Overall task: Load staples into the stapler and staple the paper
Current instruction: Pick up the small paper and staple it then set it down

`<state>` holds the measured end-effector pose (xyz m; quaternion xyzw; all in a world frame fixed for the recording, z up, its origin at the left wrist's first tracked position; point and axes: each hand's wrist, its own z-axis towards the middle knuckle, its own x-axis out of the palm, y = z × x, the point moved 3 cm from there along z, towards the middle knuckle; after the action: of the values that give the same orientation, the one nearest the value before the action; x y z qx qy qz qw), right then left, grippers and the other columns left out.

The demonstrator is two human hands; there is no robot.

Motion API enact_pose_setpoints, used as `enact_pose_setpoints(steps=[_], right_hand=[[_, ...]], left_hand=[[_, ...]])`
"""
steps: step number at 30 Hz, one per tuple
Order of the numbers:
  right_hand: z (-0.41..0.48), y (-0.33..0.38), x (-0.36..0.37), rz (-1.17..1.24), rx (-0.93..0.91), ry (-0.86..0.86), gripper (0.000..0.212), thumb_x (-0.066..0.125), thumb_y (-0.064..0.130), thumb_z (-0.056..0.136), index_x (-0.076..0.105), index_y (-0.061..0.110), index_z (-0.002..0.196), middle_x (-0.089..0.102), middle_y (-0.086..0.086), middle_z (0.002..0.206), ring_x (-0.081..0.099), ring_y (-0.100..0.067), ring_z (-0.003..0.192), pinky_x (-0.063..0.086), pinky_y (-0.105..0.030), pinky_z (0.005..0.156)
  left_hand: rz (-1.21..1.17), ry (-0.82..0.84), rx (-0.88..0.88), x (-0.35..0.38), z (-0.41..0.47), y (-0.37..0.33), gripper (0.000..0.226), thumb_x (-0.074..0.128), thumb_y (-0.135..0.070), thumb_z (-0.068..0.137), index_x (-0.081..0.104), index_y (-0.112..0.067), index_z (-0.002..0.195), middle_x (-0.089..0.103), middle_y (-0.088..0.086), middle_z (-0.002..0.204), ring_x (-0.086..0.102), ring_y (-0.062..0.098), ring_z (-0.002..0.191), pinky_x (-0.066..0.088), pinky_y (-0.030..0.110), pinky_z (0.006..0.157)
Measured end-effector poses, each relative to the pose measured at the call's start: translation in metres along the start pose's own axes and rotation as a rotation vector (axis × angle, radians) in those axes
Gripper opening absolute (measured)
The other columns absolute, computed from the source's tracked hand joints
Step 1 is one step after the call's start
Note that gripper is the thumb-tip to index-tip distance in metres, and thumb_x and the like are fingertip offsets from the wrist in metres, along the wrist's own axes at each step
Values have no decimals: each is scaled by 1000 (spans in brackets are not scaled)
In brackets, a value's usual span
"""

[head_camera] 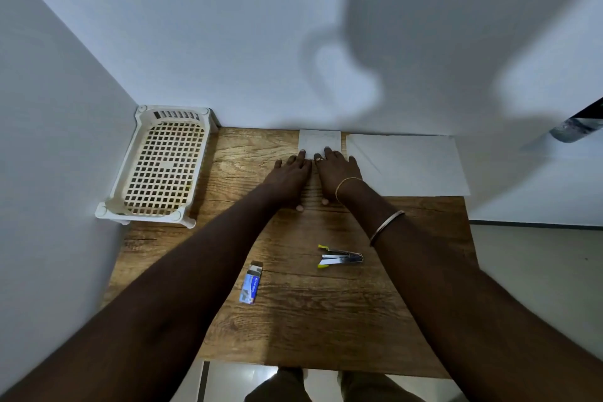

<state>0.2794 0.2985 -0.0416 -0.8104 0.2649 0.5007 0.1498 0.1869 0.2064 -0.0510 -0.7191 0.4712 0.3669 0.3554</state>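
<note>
A small folded white paper lies at the far edge of the wooden table, against the wall. My left hand and my right hand rest flat side by side, fingers spread, fingertips on the paper's near edge. Neither hand grips anything. A larger white sheet with a diagonal crease lies to the right. Nearer me, the metal stapler with yellow tips lies hinged open. The blue staple box lies to its left with its flap open.
A cream plastic basket with a grid bottom stands at the table's far left corner. White walls close in the back and left. A dark cylindrical object shows at the right edge. Floor and my legs show below the table's front edge.
</note>
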Motion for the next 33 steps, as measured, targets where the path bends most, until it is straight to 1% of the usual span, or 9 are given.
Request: enact_pose_setpoints(steps=[3, 6, 9, 11, 14, 18, 22, 27, 33], right_hand=[[0, -1, 0, 6, -7, -13, 105, 87, 24, 69, 25, 16, 154, 19, -12, 163, 25, -31, 148, 26, -55, 116], [-3, -2, -2, -12, -25, 3, 103, 86, 26, 72, 25, 16, 154, 20, -11, 162, 26, -30, 147, 25, -57, 116], [-9, -3, 1, -23, -42, 18, 104, 86, 31, 73, 24, 17, 155, 21, -10, 162, 28, -30, 147, 25, -56, 117], [-17, -2, 6, -24, -51, 1, 88, 74, 32, 84, 24, 19, 155, 20, -9, 163, 28, -29, 147, 24, -56, 117], [-31, 1, 13, -22, -51, -50, 59, 48, 23, 98, 29, 21, 154, 24, -8, 163, 32, -27, 146, 24, -56, 117], [-57, 8, 24, -53, -59, -89, 47, 33, 24, 104, 38, 21, 150, 36, -9, 157, 43, -28, 138, 29, -52, 114], [-85, 17, 37, -101, -88, -124, 45, 35, 28, 103, 42, 19, 148, 40, -11, 155, 50, -29, 133, 35, -50, 109], [-112, 23, 51, -83, -109, -168, 44, 49, 30, 97, 49, 18, 139, 50, -9, 143, 57, -29, 122, 41, -47, 100], [-127, 25, 63, -85, -139, -191, 44, 60, 31, 90, 54, 20, 132, 58, -6, 130, 63, -30, 110, 43, -44, 93]], left_hand=[[-9, 12, -8, 0, -1, -3, 131, 90, -29, 69, -1, -2, 159, -11, 22, 167, 0, 37, 155, 7, 57, 124], [12, 16, -8, -1, -5, -6, 125, 88, -28, 74, 0, -1, 159, -9, 23, 167, 1, 37, 155, 7, 57, 124], [20, 9, 0, 2, -13, -7, 114, 82, -27, 81, 3, -3, 160, -7, 21, 168, 3, 36, 155, 7, 56, 124], [34, -6, 9, 7, -21, -8, 104, 76, -27, 87, 5, -5, 160, -5, 20, 168, 5, 35, 156, 7, 57, 124], [73, -41, 14, 16, -36, -13, 88, 65, -26, 95, 8, -8, 160, -1, 17, 169, 8, 32, 156, 6, 56, 124], [88, -93, 19, 34, -57, -21, 67, 48, -22, 103, 15, -9, 160, 6, 14, 169, 11, 30, 155, 7, 55, 124], [87, -152, 24, 54, -79, -30, 62, 44, -17, 104, 19, -10, 159, 10, 14, 169, 16, 30, 154, 10, 54, 124], [70, -207, 33, 80, -101, -39, 61, 41, -16, 103, 18, -10, 159, 8, 14, 169, 16, 31, 154, 7, 52, 124], [50, -220, 26, 94, -120, -49, 71, 50, -9, 96, 17, -9, 159, 7, 14, 169, 13, 33, 155, 5, 53, 123]])
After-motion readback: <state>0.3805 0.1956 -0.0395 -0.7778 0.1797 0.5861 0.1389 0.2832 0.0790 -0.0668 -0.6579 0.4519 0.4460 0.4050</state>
